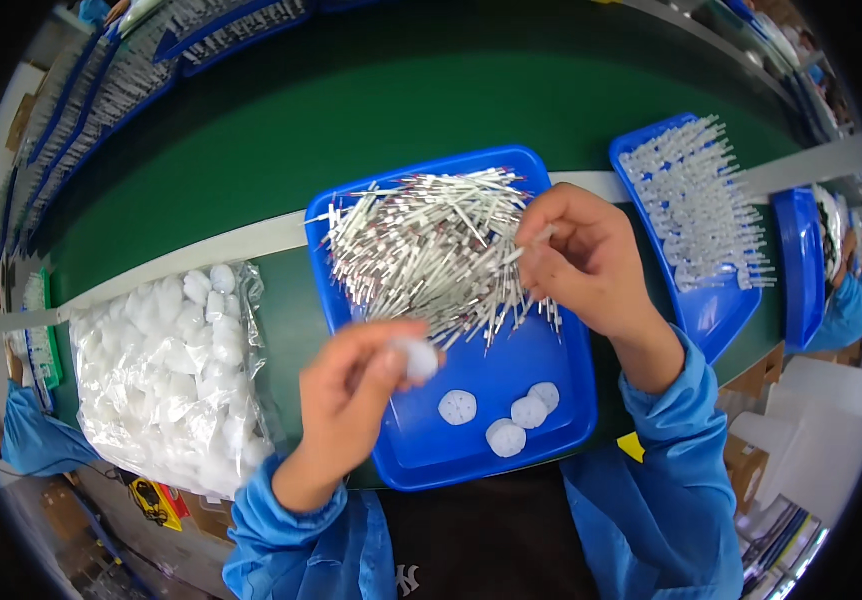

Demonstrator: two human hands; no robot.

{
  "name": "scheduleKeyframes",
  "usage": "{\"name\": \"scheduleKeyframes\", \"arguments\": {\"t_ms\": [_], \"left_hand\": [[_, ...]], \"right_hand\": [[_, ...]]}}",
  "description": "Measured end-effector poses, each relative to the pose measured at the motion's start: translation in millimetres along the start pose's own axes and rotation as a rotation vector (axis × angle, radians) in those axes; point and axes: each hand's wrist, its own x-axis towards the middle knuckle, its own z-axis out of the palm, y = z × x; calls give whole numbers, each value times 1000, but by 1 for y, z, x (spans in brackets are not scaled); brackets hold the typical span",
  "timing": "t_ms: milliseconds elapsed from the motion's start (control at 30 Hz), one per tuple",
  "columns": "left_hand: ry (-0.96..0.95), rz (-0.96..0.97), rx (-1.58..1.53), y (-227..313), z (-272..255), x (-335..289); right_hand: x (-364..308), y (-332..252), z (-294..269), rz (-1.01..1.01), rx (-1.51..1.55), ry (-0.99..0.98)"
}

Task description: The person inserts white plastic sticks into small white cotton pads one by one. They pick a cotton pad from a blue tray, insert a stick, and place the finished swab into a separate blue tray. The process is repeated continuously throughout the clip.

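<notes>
In front of me lies a blue tray (431, 472) heaped with thin white stick-like pieces (406, 250), some with dark reddish ends. Several round white discs (457, 408) are spread over its near part. Over the tray's left side, my left hand (346, 390) pinches a round white disc (415, 358) between thumb and fingers. My right hand (596, 265), above the tray's right edge, is closed on a slim white stick-like piece (548, 234) at its fingertips. The two hands are apart, and so are the pieces they hold.
Left of the tray sits a clear plastic bag of white rounded pieces (176, 370). At the right, a second blue tray (716, 320) carries rows of white stemmed pieces (691, 205). Stacked blue trays (101, 110) line the far left. A pale strip (176, 262) crosses the green table (431, 95).
</notes>
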Motion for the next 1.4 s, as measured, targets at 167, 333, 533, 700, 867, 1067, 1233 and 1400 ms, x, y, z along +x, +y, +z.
{"name": "scheduleKeyframes", "arguments": {"t_ms": [167,333,533,700,867,1067,1233,1400], "left_hand": [[164,152,-210,7,14,66],[183,241,-172,-3,10,73],[271,320,-40,-8,4,73],[347,320,15,-6,1,72],[359,510,249,-13,-5,75],[366,508,246,-14,-5,76],[372,448,197,-11,-2,74],[334,488,290,-13,0,75]], "right_hand": [[20,-11,25,-187,65,-81],[35,8,35,-442,-586,36],[33,14,41,-510,-779,42],[33,14,39,-506,-801,50],[31,11,47,-388,-689,75],[29,16,50,-384,-634,137],[26,15,50,-393,-685,94],[26,11,50,-302,-672,103]]}}
